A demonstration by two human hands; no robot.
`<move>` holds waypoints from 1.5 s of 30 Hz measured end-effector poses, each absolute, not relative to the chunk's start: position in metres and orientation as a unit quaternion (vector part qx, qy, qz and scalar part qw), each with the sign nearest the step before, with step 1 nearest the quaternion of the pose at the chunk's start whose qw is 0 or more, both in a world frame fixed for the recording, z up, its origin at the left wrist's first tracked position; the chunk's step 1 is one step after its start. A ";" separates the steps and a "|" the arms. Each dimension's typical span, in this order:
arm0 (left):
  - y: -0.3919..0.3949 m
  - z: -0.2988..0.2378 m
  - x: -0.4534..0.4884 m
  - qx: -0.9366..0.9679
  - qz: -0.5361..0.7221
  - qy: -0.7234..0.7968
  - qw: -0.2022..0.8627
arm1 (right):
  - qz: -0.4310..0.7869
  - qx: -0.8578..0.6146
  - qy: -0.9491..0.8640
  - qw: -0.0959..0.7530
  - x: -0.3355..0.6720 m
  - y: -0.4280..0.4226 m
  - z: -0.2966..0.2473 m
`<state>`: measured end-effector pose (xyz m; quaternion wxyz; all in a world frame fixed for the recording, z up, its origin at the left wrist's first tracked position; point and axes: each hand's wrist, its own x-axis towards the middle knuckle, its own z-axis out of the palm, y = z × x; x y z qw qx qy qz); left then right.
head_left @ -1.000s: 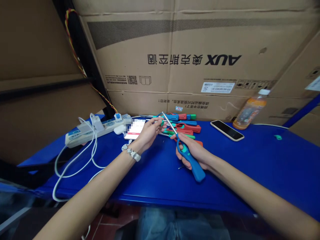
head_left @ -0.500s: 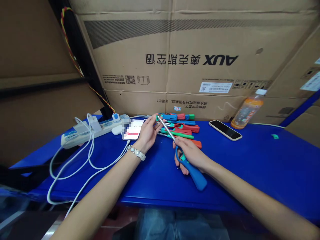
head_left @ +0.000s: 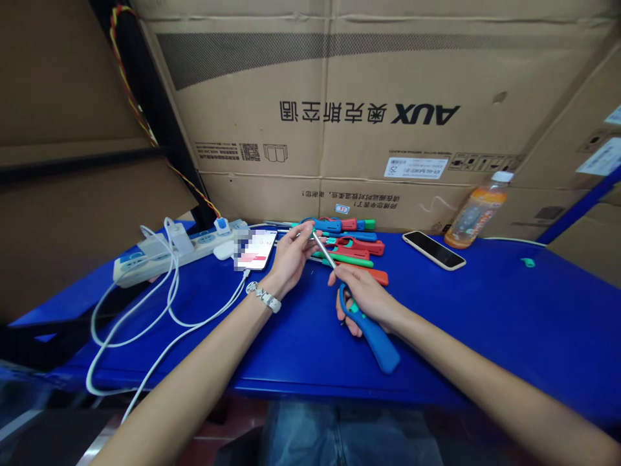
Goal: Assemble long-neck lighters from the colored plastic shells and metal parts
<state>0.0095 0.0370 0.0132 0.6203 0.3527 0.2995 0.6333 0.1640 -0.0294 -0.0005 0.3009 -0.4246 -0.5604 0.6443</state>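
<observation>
My right hand (head_left: pixel 361 294) is closed around a blue gas lighter (head_left: pixel 378 343) with green parts, near where its metal tube meets the handle. The handle points toward me and the tube (head_left: pixel 324 249) slants up and left. My left hand (head_left: pixel 290 259), wearing a bracelet, pinches a small green piece (head_left: pixel 313 229) at the tube's tip. Fingers partly hide that piece, so I cannot tell how far it sits over the tip. Behind the hands lie several more lighters in blue, red (head_left: pixel 359 247), green (head_left: pixel 356 260) and orange (head_left: pixel 381 276).
A lit phone (head_left: pixel 261 251) on a cable and a white power strip (head_left: pixel 145 262) lie left. To the right are a dark-screened phone (head_left: pixel 434 250), an orange drink bottle (head_left: pixel 478 213) and a loose green piece (head_left: pixel 527 262). A cardboard box (head_left: pixel 369 71) stands behind the blue table (head_left: pixel 485 323).
The green piece in my left fingers, just left of the tube's tip before, is now at the tip. The right hand keeps its hold on the lighter. The whole view has shifted slightly.
</observation>
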 end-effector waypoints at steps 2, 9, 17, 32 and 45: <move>0.038 0.014 0.007 0.339 0.616 0.294 0.648 | 0.643 -0.421 -0.561 0.307 0.163 -0.029 -0.003; 0.033 0.012 0.010 0.329 0.571 0.308 0.686 | 0.635 -0.429 -0.556 0.321 0.160 -0.029 -0.001; 0.018 -0.004 0.039 0.409 0.498 0.265 0.717 | 0.622 -0.461 -0.514 0.370 0.160 -0.012 0.005; 0.012 -0.005 0.023 0.497 0.413 0.271 0.713 | 0.674 -0.472 -0.469 0.320 0.157 -0.024 0.016; 0.004 0.001 0.024 0.525 0.420 0.257 0.694 | 0.668 -0.465 -0.451 0.366 0.154 -0.030 0.022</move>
